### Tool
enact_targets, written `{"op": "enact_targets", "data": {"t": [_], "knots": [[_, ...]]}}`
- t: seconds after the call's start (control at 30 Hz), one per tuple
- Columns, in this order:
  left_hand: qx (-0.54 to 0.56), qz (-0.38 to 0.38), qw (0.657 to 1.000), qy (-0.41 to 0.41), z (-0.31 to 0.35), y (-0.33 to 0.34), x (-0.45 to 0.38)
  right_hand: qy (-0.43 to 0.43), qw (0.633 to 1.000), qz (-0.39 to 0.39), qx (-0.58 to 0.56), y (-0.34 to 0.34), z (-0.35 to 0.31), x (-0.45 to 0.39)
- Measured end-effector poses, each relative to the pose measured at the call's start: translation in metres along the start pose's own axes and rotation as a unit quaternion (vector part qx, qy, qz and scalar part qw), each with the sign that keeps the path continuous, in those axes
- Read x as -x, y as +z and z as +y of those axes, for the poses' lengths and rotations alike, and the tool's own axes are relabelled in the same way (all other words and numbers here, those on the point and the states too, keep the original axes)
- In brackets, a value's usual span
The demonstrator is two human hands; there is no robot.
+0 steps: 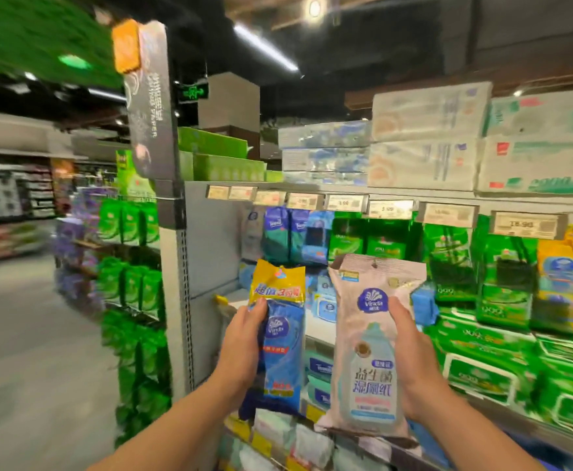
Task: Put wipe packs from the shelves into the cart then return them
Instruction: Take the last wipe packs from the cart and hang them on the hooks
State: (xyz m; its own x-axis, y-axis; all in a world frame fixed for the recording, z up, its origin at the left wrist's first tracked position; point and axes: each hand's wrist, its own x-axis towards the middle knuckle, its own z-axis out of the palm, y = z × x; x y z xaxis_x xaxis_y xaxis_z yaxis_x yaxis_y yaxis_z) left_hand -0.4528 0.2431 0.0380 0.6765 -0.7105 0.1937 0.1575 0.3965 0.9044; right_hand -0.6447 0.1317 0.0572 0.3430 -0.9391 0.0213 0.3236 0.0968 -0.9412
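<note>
My left hand [241, 348] grips a blue wipe pack [283, 355] with a yellow top, holding it upright by its left edge. My right hand [414, 362] grips a taller pale pink wipe pack [363, 341] printed with a blue bottle, fingers wrapped on its right side. Both packs are raised in front of the shelves [346, 195], which hold more blue, green and yellow wipe packs. No cart is in view.
A grey shelf end post [173, 266] with an aisle sign stands to the left of my hands. Green packs [132, 287] hang on the end display. An open aisle floor [27, 334] lies at the left. White boxes [428, 137] are stacked on top.
</note>
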Motion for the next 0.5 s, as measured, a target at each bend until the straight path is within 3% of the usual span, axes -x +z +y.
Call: {"op": "enact_targets", "data": {"t": [0.5], "knots": [[-0.019, -0.012, 1.0, -0.004, 0.026, -0.067, -0.047, 0.017, 1.0, -0.002, 0.022, 0.078, 0.02, -0.008]]}}
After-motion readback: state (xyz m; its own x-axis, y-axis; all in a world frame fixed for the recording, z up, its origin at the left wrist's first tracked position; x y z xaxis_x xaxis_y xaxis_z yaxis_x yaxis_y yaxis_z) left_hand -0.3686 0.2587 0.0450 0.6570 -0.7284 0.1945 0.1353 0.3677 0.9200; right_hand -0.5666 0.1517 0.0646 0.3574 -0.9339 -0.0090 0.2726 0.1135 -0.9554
